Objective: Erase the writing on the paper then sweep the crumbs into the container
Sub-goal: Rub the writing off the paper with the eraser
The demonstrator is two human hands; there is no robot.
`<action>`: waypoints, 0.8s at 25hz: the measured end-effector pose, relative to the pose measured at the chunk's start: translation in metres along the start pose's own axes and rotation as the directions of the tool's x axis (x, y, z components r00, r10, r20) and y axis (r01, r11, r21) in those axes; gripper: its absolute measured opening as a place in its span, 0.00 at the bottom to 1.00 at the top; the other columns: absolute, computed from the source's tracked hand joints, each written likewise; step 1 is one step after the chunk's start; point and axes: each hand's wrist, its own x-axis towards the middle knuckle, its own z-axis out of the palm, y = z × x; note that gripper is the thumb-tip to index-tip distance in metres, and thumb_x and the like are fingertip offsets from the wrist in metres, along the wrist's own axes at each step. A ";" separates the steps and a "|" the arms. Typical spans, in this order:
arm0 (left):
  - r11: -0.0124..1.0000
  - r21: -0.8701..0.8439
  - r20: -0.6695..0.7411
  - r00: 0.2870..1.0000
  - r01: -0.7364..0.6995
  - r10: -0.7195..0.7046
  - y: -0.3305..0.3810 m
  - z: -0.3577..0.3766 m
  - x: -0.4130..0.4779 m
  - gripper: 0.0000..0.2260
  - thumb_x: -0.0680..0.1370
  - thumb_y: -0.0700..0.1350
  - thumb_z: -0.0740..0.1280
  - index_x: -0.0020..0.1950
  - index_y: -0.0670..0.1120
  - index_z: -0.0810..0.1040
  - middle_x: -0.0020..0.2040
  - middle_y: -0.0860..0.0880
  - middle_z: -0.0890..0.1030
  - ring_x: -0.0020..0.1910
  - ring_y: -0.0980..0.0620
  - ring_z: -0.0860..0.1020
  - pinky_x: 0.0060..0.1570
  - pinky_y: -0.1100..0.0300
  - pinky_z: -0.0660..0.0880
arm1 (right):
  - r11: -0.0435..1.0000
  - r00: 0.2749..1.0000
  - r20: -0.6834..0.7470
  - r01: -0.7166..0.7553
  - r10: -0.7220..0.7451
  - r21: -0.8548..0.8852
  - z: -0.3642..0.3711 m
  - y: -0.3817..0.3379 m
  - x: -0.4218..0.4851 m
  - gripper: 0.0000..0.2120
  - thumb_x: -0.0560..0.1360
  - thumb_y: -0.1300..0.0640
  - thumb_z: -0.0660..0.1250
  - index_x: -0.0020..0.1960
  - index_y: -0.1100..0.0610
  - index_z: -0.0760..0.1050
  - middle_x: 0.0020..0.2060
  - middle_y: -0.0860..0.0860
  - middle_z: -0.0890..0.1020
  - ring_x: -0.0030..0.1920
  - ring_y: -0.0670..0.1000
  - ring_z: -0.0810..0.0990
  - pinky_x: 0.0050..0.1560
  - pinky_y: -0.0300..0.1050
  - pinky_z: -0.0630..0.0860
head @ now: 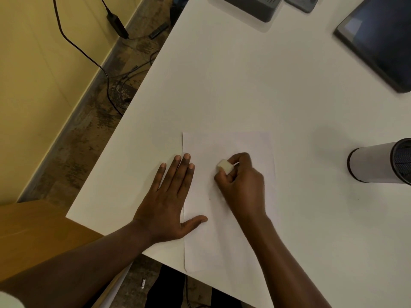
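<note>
A white sheet of paper (233, 143) lies near the front edge of the white table (244, 85). My left hand (169, 196) rests flat on the paper's left edge, fingers spread, thumb on the sheet. My right hand (242, 185) is closed around a small white eraser (225, 166), which it presses onto the middle of the paper. No writing is legible on the sheet; a tiny dark speck (210, 198) lies beside my right hand. A cylindrical white container (373, 162) with a dark rim lies on its side at the right edge.
A dark tablet (378, 41) sits at the back right. A grey device (255, 5) and a phone (302, 2) are at the table's far edge. Cables (106, 81) run across the floor at left. A brown box (33, 230) stands by the table's near-left corner.
</note>
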 end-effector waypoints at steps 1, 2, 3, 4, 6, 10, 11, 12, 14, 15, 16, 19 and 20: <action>1.000 -0.004 0.001 1.000 -0.001 0.001 0.000 0.000 0.000 0.51 0.78 0.76 0.53 0.86 0.38 0.47 0.87 0.38 0.46 0.87 0.38 0.47 0.83 0.37 0.52 | 0.997 0.996 0.052 0.068 -0.066 -0.022 0.007 -0.005 -0.009 0.11 0.76 0.52 0.71 0.54 0.54 0.72 0.30 0.44 0.76 0.29 0.43 0.75 0.31 0.37 0.69; 1.000 -0.005 0.003 1.000 -0.004 0.004 0.000 0.000 0.000 0.51 0.78 0.76 0.53 0.86 0.39 0.47 0.87 0.39 0.46 0.87 0.38 0.47 0.83 0.37 0.52 | 0.993 0.989 0.104 0.111 -0.107 -0.034 0.010 -0.008 -0.016 0.11 0.76 0.52 0.71 0.54 0.54 0.72 0.31 0.45 0.76 0.29 0.43 0.75 0.31 0.37 0.70; 1.000 -0.003 0.004 1.000 -0.005 0.005 0.000 0.000 0.000 0.51 0.78 0.76 0.53 0.86 0.39 0.47 0.87 0.39 0.46 0.87 0.38 0.47 0.83 0.37 0.52 | 0.993 0.989 0.109 0.108 -0.102 -0.045 0.009 -0.007 -0.016 0.11 0.76 0.51 0.71 0.54 0.54 0.73 0.31 0.45 0.77 0.30 0.43 0.76 0.31 0.38 0.71; 1.000 0.002 0.005 1.000 -0.003 0.003 0.000 0.000 0.000 0.51 0.78 0.76 0.53 0.86 0.39 0.47 0.87 0.38 0.46 0.87 0.38 0.47 0.83 0.37 0.52 | 0.997 0.996 0.068 0.059 -0.055 -0.053 0.006 -0.002 -0.010 0.11 0.76 0.51 0.71 0.54 0.53 0.73 0.32 0.45 0.77 0.30 0.43 0.76 0.31 0.38 0.71; 1.000 0.006 0.005 1.000 0.000 0.000 0.000 0.000 0.000 0.52 0.78 0.76 0.53 0.86 0.38 0.48 0.87 0.38 0.46 0.86 0.38 0.47 0.83 0.37 0.53 | 0.998 0.998 -0.020 -0.063 0.062 -0.024 -0.003 0.003 0.001 0.12 0.75 0.51 0.72 0.54 0.53 0.72 0.31 0.44 0.76 0.30 0.43 0.75 0.32 0.38 0.69; 1.000 -0.009 -0.004 1.000 -0.006 0.006 0.000 0.000 0.000 0.51 0.78 0.76 0.52 0.86 0.38 0.48 0.87 0.38 0.46 0.87 0.38 0.47 0.83 0.37 0.51 | 0.993 0.988 0.138 0.082 -0.070 -0.088 0.005 -0.006 -0.028 0.11 0.77 0.50 0.71 0.54 0.52 0.72 0.32 0.44 0.76 0.30 0.43 0.75 0.31 0.33 0.66; 1.000 -0.007 -0.004 1.000 -0.007 0.007 0.000 0.000 0.000 0.51 0.78 0.76 0.52 0.86 0.38 0.48 0.87 0.38 0.46 0.87 0.38 0.47 0.83 0.37 0.51 | 0.994 0.992 0.118 0.062 -0.051 -0.091 0.004 -0.004 -0.029 0.11 0.76 0.50 0.71 0.54 0.52 0.72 0.31 0.44 0.77 0.30 0.43 0.75 0.30 0.34 0.67; 1.000 -0.004 -0.003 1.000 -0.006 0.006 0.000 0.000 0.000 0.51 0.78 0.76 0.53 0.86 0.38 0.48 0.87 0.38 0.46 0.87 0.38 0.47 0.83 0.37 0.52 | 0.997 0.998 0.060 0.005 0.000 -0.078 0.001 0.003 -0.024 0.11 0.76 0.50 0.72 0.53 0.52 0.72 0.31 0.45 0.77 0.29 0.43 0.75 0.30 0.36 0.67; 1.000 0.001 -0.001 1.000 -0.004 0.004 0.000 -0.001 0.000 0.52 0.78 0.76 0.53 0.86 0.38 0.48 0.87 0.38 0.46 0.87 0.38 0.47 0.83 0.37 0.53 | 0.995 0.995 -0.029 -0.096 0.097 0.013 -0.013 0.014 -0.012 0.10 0.75 0.50 0.73 0.49 0.52 0.74 0.30 0.46 0.77 0.29 0.45 0.75 0.30 0.35 0.68; 1.000 0.002 -0.001 1.000 -0.003 0.003 0.000 -0.001 0.000 0.52 0.78 0.76 0.53 0.86 0.38 0.47 0.87 0.38 0.46 0.87 0.38 0.47 0.83 0.36 0.53 | 0.993 0.994 -0.044 -0.098 0.101 0.062 -0.019 0.016 -0.009 0.09 0.75 0.50 0.73 0.48 0.52 0.75 0.30 0.46 0.78 0.29 0.46 0.76 0.30 0.33 0.69; 1.000 0.001 0.001 1.000 -0.002 0.002 0.000 -0.001 0.000 0.52 0.78 0.76 0.53 0.86 0.38 0.47 0.87 0.38 0.46 0.87 0.38 0.47 0.83 0.36 0.53 | 0.993 0.995 -0.055 -0.073 0.078 0.089 -0.022 0.017 -0.009 0.07 0.75 0.50 0.72 0.46 0.52 0.76 0.31 0.46 0.79 0.31 0.46 0.77 0.31 0.32 0.70; 1.000 0.001 0.005 1.000 0.001 -0.001 0.000 -0.001 0.000 0.52 0.78 0.76 0.54 0.86 0.38 0.47 0.87 0.38 0.46 0.87 0.38 0.46 0.83 0.36 0.54 | 0.997 0.994 -0.098 0.054 -0.049 0.047 -0.027 0.015 -0.014 0.05 0.76 0.52 0.71 0.47 0.52 0.78 0.38 0.45 0.79 0.37 0.45 0.78 0.35 0.32 0.72; 1.000 0.002 0.004 1.000 0.002 -0.002 0.000 -0.001 0.000 0.52 0.78 0.76 0.54 0.86 0.38 0.47 0.87 0.38 0.46 0.87 0.38 0.46 0.83 0.35 0.55 | 0.997 0.993 -0.094 0.079 -0.077 0.018 -0.027 0.017 -0.015 0.04 0.77 0.52 0.70 0.49 0.52 0.79 0.39 0.44 0.78 0.37 0.44 0.78 0.36 0.31 0.71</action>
